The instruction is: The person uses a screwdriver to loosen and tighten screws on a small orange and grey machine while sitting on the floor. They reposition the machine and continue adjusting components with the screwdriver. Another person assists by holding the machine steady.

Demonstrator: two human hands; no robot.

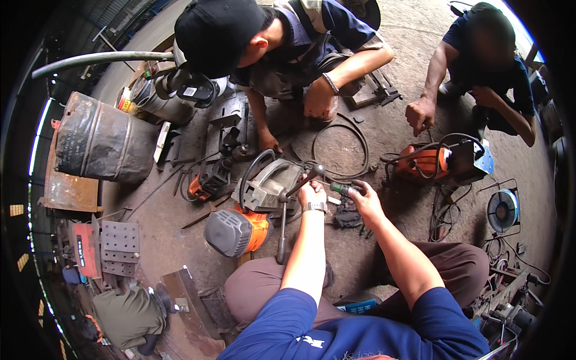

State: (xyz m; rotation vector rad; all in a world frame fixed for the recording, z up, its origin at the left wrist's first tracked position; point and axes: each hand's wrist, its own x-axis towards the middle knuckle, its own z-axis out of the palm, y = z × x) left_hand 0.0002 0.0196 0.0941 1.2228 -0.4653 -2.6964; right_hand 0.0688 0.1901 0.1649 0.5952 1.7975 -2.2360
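**Right hand pinches a green-and-dark cylinder at mid-frame**

In the head view, the small cylinder lies slightly right of the frame's centre, its dark end between the thumb and fingers of the right hand and its green part toward the left. Just beside it, the left hand has its fingers curled; whether they close on anything cannot be told. A watch circles that wrist.

Near the left hand, left of centre, an orange-and-grey machine lies on the floor, with a lever handle in front of it. A dark bundle sits below the hands.

At upper centre, a co-worker in a black cap leans over, one hand lowered near the machine. At upper right, another person reaches toward an orange tool. A coiled cable lies between them. A rusty drum is at the left.
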